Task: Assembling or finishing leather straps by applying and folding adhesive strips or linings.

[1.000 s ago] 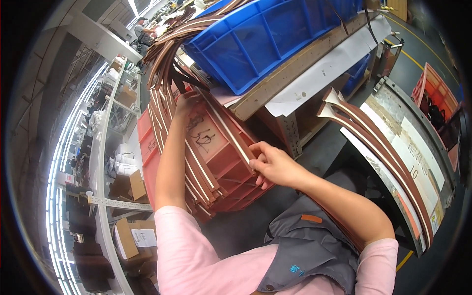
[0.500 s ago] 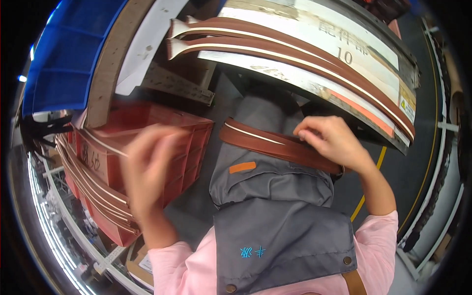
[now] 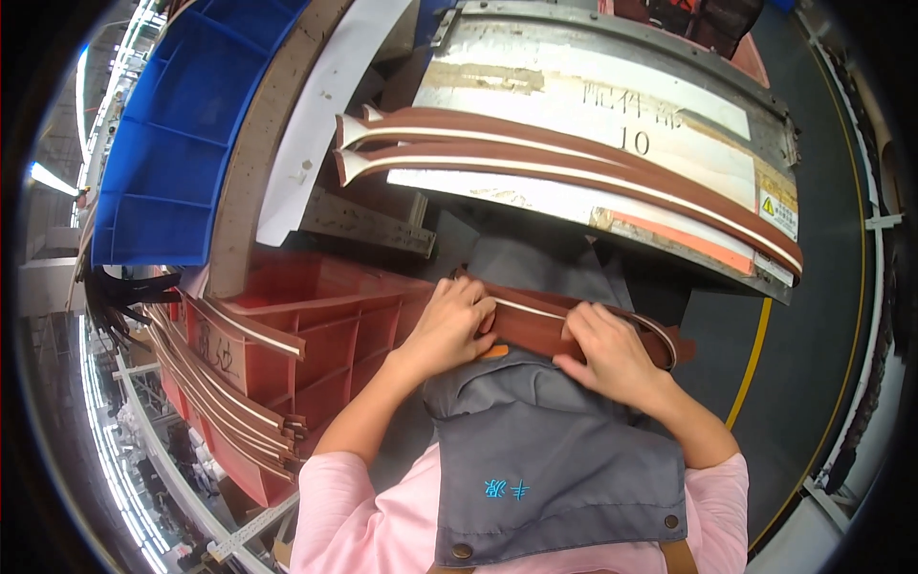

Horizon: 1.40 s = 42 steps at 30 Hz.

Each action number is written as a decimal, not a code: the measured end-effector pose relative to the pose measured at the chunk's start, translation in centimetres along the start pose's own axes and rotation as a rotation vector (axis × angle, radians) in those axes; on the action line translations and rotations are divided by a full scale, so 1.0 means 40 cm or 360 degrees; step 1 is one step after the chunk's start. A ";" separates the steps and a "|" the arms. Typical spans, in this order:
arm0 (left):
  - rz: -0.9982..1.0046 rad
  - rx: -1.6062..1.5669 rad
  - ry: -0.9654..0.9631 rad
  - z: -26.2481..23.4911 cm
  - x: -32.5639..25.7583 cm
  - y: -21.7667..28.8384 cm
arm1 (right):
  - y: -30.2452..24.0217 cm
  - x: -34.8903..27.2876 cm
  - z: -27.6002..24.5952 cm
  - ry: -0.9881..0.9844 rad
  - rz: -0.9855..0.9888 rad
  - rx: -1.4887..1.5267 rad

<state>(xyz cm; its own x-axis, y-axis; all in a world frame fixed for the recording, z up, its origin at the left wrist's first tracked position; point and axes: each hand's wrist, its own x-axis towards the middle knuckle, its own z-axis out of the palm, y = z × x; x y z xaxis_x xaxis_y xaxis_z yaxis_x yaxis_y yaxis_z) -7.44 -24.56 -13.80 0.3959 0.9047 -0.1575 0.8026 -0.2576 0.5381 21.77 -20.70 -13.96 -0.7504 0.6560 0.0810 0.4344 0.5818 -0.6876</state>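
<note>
Left hand (image 3: 449, 320) off red crate (image 3: 316, 325) — now gripping brown strap (image 3: 535, 325).

Pink short sleeves (image 3: 337, 512) under a grey apron (image 3: 559, 469) with small blue embroidered marks, two round metal snaps and a brown strap (image 3: 677, 557); bare forearms and hands

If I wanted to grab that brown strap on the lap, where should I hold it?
Probably the bare middle of the brown strap, between the left hand and right hand. Come from above: it lies flat across the grey apron, so pinch its long edges.
</note>
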 end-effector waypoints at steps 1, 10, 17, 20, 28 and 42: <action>-0.0040 -0.0046 -0.0104 -0.029 -0.011 0.022 | -0.019 -0.006 -0.036 0.0020 -0.0006 -0.0019; 0.0845 -0.0250 -0.0303 -0.591 -0.095 0.151 | -0.160 -0.084 -0.475 0.0014 -0.0355 0.1310; 0.0528 0.1139 0.1197 -0.731 0.145 0.321 | -0.267 -0.098 -0.523 0.1046 -0.0565 -0.0542; 0.0532 0.1263 0.1523 -0.636 0.378 0.158 | -0.252 -0.091 -0.470 0.0495 -0.0332 -0.0594; 0.0842 -0.0067 0.0438 -0.211 0.467 0.131 | 0.060 0.132 -0.515 0.0589 0.0127 -0.0391; 0.0710 -0.0404 0.0322 -0.368 0.763 0.135 | 0.349 0.368 -0.462 0.0772 -0.0090 -0.0771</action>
<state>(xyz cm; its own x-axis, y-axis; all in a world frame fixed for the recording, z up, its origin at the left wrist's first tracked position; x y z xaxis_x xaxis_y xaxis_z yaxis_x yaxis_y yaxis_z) 2.41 6.66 -3.53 0.5591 0.7802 0.2806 0.4337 -0.5636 0.7030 25.97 5.95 -9.03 -0.5197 0.6937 0.4986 0.6598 0.6967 -0.2816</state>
